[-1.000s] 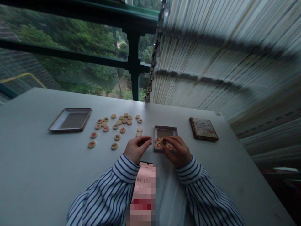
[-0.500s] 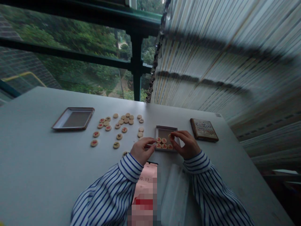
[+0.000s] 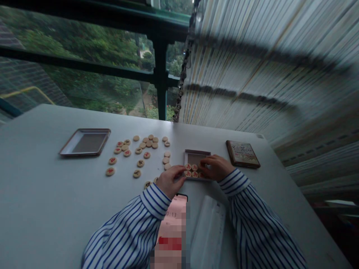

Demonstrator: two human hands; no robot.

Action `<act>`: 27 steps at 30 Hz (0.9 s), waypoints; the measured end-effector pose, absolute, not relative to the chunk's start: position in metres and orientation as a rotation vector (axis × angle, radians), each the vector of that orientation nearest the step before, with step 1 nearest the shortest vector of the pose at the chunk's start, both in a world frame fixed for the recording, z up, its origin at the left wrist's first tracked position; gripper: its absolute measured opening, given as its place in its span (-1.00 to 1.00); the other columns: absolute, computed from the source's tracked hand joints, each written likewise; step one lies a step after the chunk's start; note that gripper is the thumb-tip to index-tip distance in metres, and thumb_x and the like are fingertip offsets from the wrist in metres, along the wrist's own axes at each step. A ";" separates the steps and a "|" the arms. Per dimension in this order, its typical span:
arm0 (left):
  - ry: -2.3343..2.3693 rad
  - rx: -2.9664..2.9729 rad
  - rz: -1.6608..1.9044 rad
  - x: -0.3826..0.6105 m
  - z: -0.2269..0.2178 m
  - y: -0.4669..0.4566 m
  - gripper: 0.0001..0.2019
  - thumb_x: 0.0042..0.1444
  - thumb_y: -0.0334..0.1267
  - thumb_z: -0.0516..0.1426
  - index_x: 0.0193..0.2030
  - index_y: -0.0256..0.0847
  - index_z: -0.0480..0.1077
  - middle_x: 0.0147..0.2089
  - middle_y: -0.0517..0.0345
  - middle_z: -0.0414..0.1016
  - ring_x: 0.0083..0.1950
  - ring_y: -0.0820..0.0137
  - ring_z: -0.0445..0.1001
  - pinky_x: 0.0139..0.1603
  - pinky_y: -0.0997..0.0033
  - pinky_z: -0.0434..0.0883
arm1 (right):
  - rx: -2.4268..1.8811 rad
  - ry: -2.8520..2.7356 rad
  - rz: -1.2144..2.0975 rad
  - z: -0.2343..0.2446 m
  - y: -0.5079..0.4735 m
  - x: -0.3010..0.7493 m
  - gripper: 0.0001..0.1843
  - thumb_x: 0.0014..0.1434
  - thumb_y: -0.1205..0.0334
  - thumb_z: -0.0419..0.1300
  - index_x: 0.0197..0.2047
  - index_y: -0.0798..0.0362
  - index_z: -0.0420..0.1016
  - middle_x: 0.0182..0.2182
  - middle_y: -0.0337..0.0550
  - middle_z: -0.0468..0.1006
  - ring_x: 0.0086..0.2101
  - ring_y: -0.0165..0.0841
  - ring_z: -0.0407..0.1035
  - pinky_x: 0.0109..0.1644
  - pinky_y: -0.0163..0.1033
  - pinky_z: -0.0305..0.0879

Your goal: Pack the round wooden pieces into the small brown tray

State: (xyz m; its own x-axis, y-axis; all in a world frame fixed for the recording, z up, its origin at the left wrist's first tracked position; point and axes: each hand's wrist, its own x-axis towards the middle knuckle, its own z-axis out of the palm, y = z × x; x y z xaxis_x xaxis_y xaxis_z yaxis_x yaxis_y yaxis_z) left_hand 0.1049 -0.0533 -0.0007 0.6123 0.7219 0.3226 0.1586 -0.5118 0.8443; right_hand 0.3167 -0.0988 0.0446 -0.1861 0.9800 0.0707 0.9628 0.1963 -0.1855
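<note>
Right hand [image 3: 215,166] is lowered over the open box [image 3: 198,151], fingers bent down at its right side; a pale edge is seen at the fingertips, but whether a piece is gripped or only touched cannot be told. Left hand [image 3: 171,182] is held at the box's near left corner, thumb and forefinger parted, nothing seen between them; contact with the wall is not resolved. Within the box, red-marked pieces [image 3: 194,167] are set in two rows along the near side, the far part of the floor being bare. Judged risks: neighbouring pieces could be knocked out of line if the right fingers are dragged sideways on lifting; the box could be shifted on the smooth counter [image 3: 56,209] if its wall is pushed unevenly; the loose pieces [image 3: 149,143] beside the left forearm could be swept by the striped sleeve [image 3: 129,228]. Hidden or unclear: the right end of both rows is covered by the right hand; two black-marked pieces are partly covered by the left wrist; the phone [image 3: 172,228] is overlapped by the left sleeve and masked by blurred blocks; lettering on the closed box [image 3: 243,154] is not legible. Farther left, an empty tray [image 3: 86,144] is noted.
</note>
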 end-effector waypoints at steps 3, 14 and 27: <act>0.703 2.041 0.855 0.104 0.000 -0.053 -0.74 -0.05 -0.39 0.08 -0.16 -0.28 0.36 -0.13 -0.03 0.45 -0.14 0.38 0.45 -0.16 0.39 0.47 | -1.991 -2.324 0.169 0.047 -0.096 0.315 -0.78 0.08 0.15 0.04 -0.31 0.04 0.47 -0.36 -0.12 0.50 -0.33 -0.37 0.33 -0.23 -0.32 0.17; 0.723 2.106 0.843 0.103 0.004 -0.053 -0.74 -0.08 -0.40 0.09 -0.18 -0.27 0.38 -0.13 -0.02 0.46 -0.11 0.36 0.44 -0.15 0.39 0.46 | -2.043 -2.416 0.190 0.047 -0.094 0.313 -0.75 0.11 0.14 0.02 -0.23 0.01 0.47 -0.34 -0.11 0.48 -0.32 -0.37 0.31 -0.26 -0.32 0.13; 0.727 2.110 0.824 0.103 0.004 -0.053 -0.74 -0.08 -0.41 0.09 -0.19 -0.29 0.40 -0.13 -0.05 0.46 -0.11 0.34 0.44 -0.13 0.38 0.45 | -2.008 -2.426 0.184 0.046 -0.096 0.315 -0.76 0.12 0.14 0.02 -0.23 -0.05 0.47 -0.32 -0.15 0.49 -0.31 -0.36 0.32 -0.27 -0.31 0.15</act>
State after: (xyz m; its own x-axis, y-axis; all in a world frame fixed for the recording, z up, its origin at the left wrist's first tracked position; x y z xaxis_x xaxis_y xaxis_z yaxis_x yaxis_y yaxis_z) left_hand 0.1033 -0.0533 0.0043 0.6323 0.7066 0.3178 0.2280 -0.5617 0.7953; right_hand 0.3153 -0.0958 0.0462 -0.1899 0.9782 -0.0844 0.9797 0.1832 -0.0813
